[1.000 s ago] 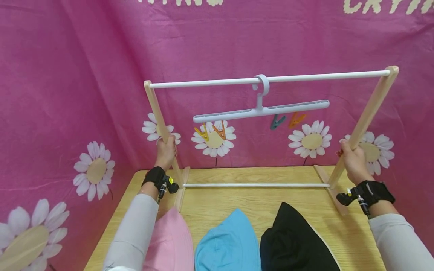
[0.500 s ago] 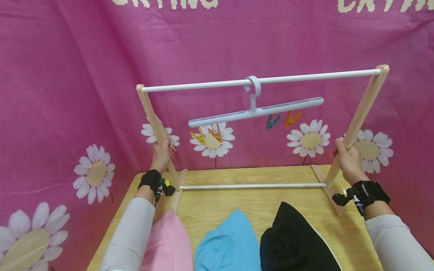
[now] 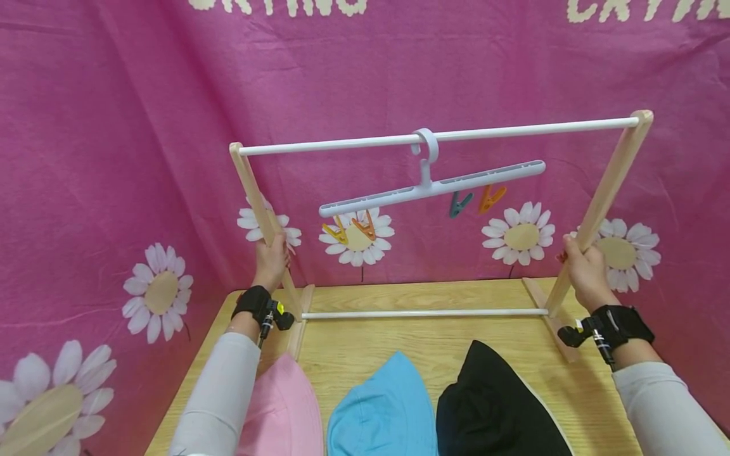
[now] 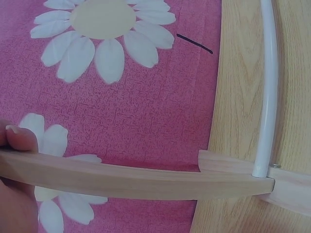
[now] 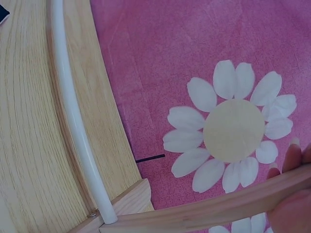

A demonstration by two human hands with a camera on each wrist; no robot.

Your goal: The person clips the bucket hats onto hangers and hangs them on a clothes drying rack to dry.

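A drying rack has two wooden side posts joined by a white top bar (image 3: 331, 145) and a white lower bar (image 3: 422, 313). My left hand (image 3: 271, 261) grips the left post (image 3: 249, 183) partway up, and my right hand (image 3: 590, 275) grips the right post (image 3: 614, 174). From the top bar hangs a pale grey clip hanger (image 3: 393, 196), tilted with its right end higher. Yellow, orange and grey-blue clips (image 3: 459, 204) dangle under it. In the left wrist view, a thumb or fingertip (image 4: 22, 140) shows against the post; fingertips (image 5: 292, 158) curl over the other post in the right wrist view.
A pink hat (image 3: 285, 405), a blue bucket hat (image 3: 384, 408) and a black hat (image 3: 496, 405) lie along the near side of the wooden table (image 3: 422, 294). Behind the rack hangs a pink cloth (image 3: 171, 126) printed with daisies.
The rack and both hands have shifted slightly left in the head view, mostly in the first half second. The hanger has swung to a steeper tilt. Both hands keep their grip.
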